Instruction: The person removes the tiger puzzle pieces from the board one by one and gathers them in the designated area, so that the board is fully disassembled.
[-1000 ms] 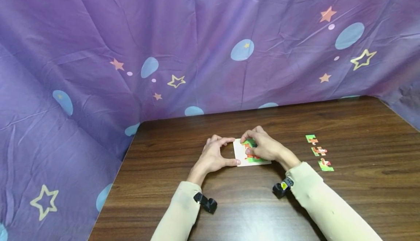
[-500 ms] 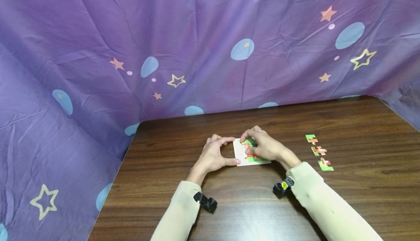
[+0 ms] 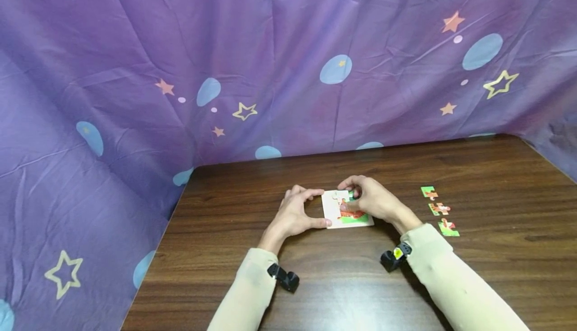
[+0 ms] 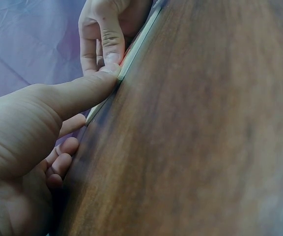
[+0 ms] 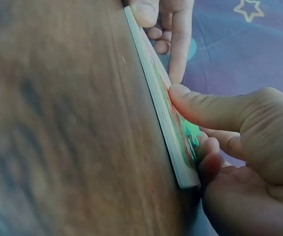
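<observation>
A small white-bordered puzzle board (image 3: 331, 212) lies flat on the table in the head view, with an orange animal on green in its lower right part. My left hand (image 3: 293, 213) holds its left side, thumb at the near corner and index finger at the far corner. Over the board's far right part, my right hand (image 3: 376, 201) pinches a green puzzle piece (image 5: 190, 130), mostly hidden behind the fingers. Bare white board shows at the upper left. In the right wrist view, my right thumb (image 5: 210, 105) lies low over the picture.
Three loose puzzle pieces lie in a column to the right: a far one (image 3: 428, 192), a middle one (image 3: 439, 209) and a near one (image 3: 448, 228). A purple curtain (image 3: 288, 70) with stars hangs behind the brown wooden table (image 3: 225, 186).
My right hand has shifted slightly right, taking a green piece from the board's upper left, where white now shows. My left hand has stayed on the board's left side.
</observation>
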Tool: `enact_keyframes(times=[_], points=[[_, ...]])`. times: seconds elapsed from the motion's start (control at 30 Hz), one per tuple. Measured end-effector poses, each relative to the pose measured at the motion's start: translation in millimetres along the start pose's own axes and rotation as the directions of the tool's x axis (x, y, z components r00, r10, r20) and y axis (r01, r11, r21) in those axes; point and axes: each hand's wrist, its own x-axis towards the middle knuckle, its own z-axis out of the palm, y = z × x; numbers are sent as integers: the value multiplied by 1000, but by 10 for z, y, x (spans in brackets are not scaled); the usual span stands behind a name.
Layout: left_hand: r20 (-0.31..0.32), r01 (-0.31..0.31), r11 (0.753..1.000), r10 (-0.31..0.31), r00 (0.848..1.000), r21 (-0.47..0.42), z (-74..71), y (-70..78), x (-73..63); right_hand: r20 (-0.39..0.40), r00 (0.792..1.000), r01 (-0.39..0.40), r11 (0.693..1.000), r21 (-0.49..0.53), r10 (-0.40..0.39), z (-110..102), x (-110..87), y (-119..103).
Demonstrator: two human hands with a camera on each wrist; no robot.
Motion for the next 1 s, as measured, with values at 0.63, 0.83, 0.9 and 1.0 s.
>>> enact_keyframes(times=[0.63,0.83,0.9,1.0], points=[[-30,-20,999,19,999,-39,91,-126,52,14,999,42,996,75,-44,-69,-26,69],[-22,-33,999,33,999,-21,87,-143,50,4,999,34,997,71,-34,-65,-27,74],[-22,-40,999,40,999,-14,78,-137,46,6,999,38,997,66,-39,-66,-22,75],[-22,-35,999,34,999,-20,76,-133,44,13,999,46,997,61,-47,-72,-19,67]])
